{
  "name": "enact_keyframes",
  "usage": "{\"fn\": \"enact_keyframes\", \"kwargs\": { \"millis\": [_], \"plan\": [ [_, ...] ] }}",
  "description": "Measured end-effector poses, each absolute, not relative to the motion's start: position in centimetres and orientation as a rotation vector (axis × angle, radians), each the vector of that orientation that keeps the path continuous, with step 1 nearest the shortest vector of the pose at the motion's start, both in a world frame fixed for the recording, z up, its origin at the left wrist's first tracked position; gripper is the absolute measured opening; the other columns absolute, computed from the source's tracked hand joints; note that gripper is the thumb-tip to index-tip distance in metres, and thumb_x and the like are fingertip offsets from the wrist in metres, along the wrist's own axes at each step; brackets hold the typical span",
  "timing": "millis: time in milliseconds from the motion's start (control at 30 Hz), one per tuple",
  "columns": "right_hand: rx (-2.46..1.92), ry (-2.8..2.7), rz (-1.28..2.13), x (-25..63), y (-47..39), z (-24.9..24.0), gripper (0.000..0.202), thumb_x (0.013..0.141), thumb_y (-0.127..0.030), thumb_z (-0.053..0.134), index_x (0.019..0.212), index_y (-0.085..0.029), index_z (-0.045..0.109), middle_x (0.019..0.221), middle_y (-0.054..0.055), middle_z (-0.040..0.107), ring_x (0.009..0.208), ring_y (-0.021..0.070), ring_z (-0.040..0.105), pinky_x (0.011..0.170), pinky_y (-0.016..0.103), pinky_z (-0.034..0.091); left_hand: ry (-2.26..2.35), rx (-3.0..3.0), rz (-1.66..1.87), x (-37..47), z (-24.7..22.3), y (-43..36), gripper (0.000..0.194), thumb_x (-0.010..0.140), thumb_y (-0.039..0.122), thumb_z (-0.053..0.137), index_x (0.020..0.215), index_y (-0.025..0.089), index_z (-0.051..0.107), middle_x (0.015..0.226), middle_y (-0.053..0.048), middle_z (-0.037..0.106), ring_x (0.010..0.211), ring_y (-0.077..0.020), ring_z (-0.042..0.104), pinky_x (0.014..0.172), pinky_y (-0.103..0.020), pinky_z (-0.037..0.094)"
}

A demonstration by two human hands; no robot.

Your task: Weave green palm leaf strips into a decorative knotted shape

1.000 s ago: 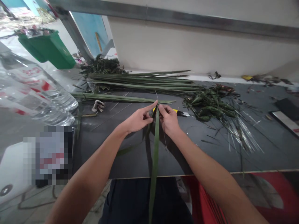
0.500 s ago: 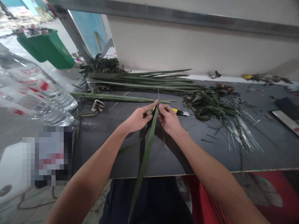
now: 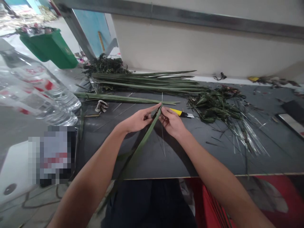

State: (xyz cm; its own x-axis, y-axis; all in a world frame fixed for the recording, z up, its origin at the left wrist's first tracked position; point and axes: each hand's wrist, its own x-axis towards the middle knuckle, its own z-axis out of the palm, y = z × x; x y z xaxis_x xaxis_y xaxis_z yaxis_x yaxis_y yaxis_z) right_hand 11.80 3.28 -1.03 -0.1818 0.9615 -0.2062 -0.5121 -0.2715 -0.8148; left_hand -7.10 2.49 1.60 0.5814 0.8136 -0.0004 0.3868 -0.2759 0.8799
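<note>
Over the dark table, my right hand [image 3: 173, 122] is closed in a pinch on a thin wire [image 3: 163, 144] and the upper end of a long green leaf strip [image 3: 144, 138]. The wire sticks up above the fingertips and hangs down below them. My left hand [image 3: 139, 120] reaches the same spot with its index finger stretched out and the others curled, closed at the strip's top. From there the strip slants down to the left past the table edge, blurred low down. Just behind my right hand lies a yellow utility knife [image 3: 177, 112], partly hidden, its blade showing.
Long green leaves [image 3: 142, 83] lie in a bundle at the back. A heap of worked leaves with wire stems [image 3: 216, 106] is on the right. Water bottles [image 3: 45, 85] and a blurred-out object [image 3: 55, 155] stand at left. A metal bar [image 3: 190, 22] crosses above.
The leaf strip's lower part has swung to the left. The hanging wire is now nearly upright. Both hands stay together at the strip's top, and the view has shifted slightly.
</note>
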Motion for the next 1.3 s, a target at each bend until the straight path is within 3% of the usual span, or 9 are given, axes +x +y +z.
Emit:
{"fn": "enact_keyframes", "kwargs": {
  "millis": [167,400,700,833,933,1000,1100,1200,1300],
  "plan": [
    [-0.828,-0.763,1.779,12.4,3.3,-1.0,0.031,0.063,-0.034,0.092,0.066,-0.021,0.064,0.058,-0.008,0.045,0.058,0.0078,0.045,0.074,0.025,0.055,0.953,1.875,0.557,-7.4,1.4,2.5,0.073,0.096,0.021,0.052,0.164,0.023,0.025,0.065,0.006,0.033,0.058,-0.0131,0.026,0.054,-0.023,0.029],
    [-0.898,-0.793,1.739,12.9,3.4,-1.7,0.040,0.054,-0.040,0.097,0.075,-0.022,0.068,0.065,-0.007,0.055,0.064,0.0083,0.052,0.078,0.028,0.057,0.937,1.804,0.530,-7.0,1.6,2.2,0.076,0.094,0.021,0.054,0.164,0.021,0.023,0.067,0.007,0.031,0.062,-0.0133,0.024,0.057,-0.023,0.028],
    [-0.895,-0.886,1.740,13.2,3.0,-1.4,0.043,0.052,-0.048,0.096,0.071,-0.023,0.066,0.069,-0.005,0.061,0.067,0.0101,0.058,0.068,0.026,0.057,0.850,1.748,0.479,-7.4,2.6,1.8,0.080,0.091,0.022,0.056,0.164,0.019,0.023,0.068,0.007,0.031,0.064,-0.0135,0.024,0.059,-0.023,0.029],
    [-0.875,-0.902,1.753,13.3,2.9,-1.4,0.041,0.056,-0.047,0.095,0.074,-0.023,0.067,0.075,-0.005,0.062,0.071,0.0099,0.059,0.071,0.027,0.058,0.839,1.766,0.452,-7.9,2.5,2.0,0.081,0.092,0.023,0.057,0.164,0.021,0.022,0.066,0.007,0.035,0.062,-0.0130,0.027,0.059,-0.024,0.031],
    [-0.863,-0.930,1.733,13.2,3.0,-1.6,0.040,0.061,-0.048,0.093,0.076,-0.023,0.065,0.076,-0.005,0.064,0.072,0.0108,0.061,0.072,0.028,0.057,0.909,1.814,0.484,-7.9,2.4,2.3,0.076,0.091,0.026,0.060,0.161,0.022,0.032,0.067,0.006,0.047,0.061,-0.0123,0.036,0.060,-0.024,0.035],
    [-0.864,-0.940,1.704,13.2,3.2,-1.6,0.040,0.062,-0.050,0.092,0.076,-0.024,0.065,0.077,-0.004,0.066,0.073,0.0119,0.063,0.071,0.028,0.057,1.024,1.836,0.581,-7.7,2.4,2.3,0.066,0.089,0.028,0.062,0.153,0.021,0.048,0.075,0.002,0.058,0.066,-0.0132,0.047,0.064,-0.025,0.040],
    [-0.889,-0.941,1.646,13.1,3.3,-1.7,0.042,0.060,-0.052,0.092,0.076,-0.024,0.065,0.081,-0.002,0.070,0.075,0.0136,0.065,0.070,0.029,0.057,1.202,1.875,0.769,-7.0,2.6,2.0,0.042,0.082,0.026,0.068,0.123,0.016,0.070,0.085,-0.003,0.066,0.074,-0.0152,0.058,0.068,-0.026,0.046],
    [-0.912,-0.949,1.598,13.0,3.3,-1.8,0.043,0.061,-0.054,0.091,0.076,-0.024,0.065,0.086,0.000,0.074,0.077,0.0157,0.067,0.068,0.030,0.057,1.259,1.900,0.834,-6.1,2.8,1.5,0.014,0.078,0.020,0.069,0.092,0.016,0.072,0.081,-0.003,0.068,0.071,-0.0142,0.060,0.066,-0.025,0.047],
    [-0.918,-0.955,1.581,12.7,3.2,-1.8,0.044,0.059,-0.055,0.091,0.076,-0.023,0.064,0.085,0.001,0.074,0.075,0.0169,0.067,0.065,0.032,0.058,1.308,1.765,0.830,-5.4,2.9,1.3,0.008,0.080,0.020,0.070,0.087,0.016,0.067,0.081,-0.003,0.069,0.063,-0.0124,0.060,0.058,-0.024,0.047]
  ]
}}
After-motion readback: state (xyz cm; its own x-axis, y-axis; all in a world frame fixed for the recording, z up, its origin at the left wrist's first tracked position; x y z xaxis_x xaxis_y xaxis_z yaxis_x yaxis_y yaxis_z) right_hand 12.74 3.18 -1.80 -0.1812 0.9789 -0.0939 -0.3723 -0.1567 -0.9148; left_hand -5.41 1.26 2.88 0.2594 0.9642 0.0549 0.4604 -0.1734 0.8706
